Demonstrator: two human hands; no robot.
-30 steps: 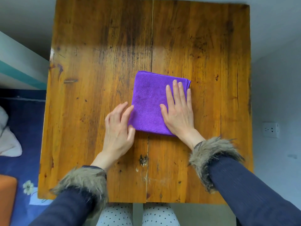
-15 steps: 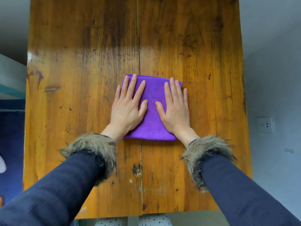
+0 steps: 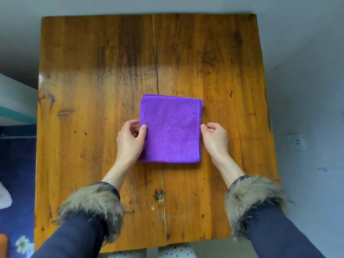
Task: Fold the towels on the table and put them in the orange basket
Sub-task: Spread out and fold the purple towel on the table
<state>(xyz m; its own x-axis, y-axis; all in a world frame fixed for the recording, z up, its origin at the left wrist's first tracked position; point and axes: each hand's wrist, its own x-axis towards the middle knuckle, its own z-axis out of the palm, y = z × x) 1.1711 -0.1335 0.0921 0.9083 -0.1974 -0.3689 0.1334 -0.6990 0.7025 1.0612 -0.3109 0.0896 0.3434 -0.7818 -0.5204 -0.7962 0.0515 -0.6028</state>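
A purple towel (image 3: 171,128), folded into a neat square, lies flat in the middle of the wooden table (image 3: 93,75). My left hand (image 3: 130,141) is at its left edge, thumb on top of the cloth and fingers curled at the edge, pinching it. My right hand (image 3: 215,138) is at the right edge, fingertips curled against the stacked layers; whether it grips them is unclear. A sliver of orange (image 3: 2,244) at the bottom left corner, on the floor, may be the basket.
A seam runs down the table's middle. Left of the table are a blue floor mat (image 3: 16,164), a white object (image 3: 4,200) and a white-and-teal ledge (image 3: 16,107). A wall socket (image 3: 296,142) sits on the right.
Both hands lay flat on the towel, pressing it. They have since slid off to its left and right edges with fingers curled. The view has pulled back, showing more of the table.
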